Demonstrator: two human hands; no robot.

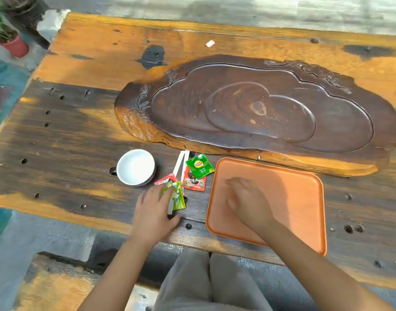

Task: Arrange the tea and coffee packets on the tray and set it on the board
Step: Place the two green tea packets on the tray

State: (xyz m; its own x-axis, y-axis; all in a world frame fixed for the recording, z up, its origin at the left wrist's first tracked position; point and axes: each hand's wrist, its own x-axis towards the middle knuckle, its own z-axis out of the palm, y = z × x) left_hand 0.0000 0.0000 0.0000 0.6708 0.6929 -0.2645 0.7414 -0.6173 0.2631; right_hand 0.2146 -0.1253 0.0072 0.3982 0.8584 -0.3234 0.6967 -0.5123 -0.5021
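An orange tray (300, 198) lies on the table near its front edge, with nothing on it but my right hand (246, 203), which rests flat with fingers apart. Left of the tray lies a loose pile of packets: a green tea packet (200, 165) on top of a red coffee packet (195, 182), two white sticks (182, 162), and another red packet (165, 181). My left hand (154, 212) grips a light green packet (176, 196) at the pile's near end. The dark carved wooden board (259, 104) lies behind the tray.
A white cup (135, 167) with a dark handle stands left of the packets. A small white scrap (210, 43) lies at the far side of the table. A red plant pot (15, 44) stands on the floor at the far left. My knees are below the table's front edge.
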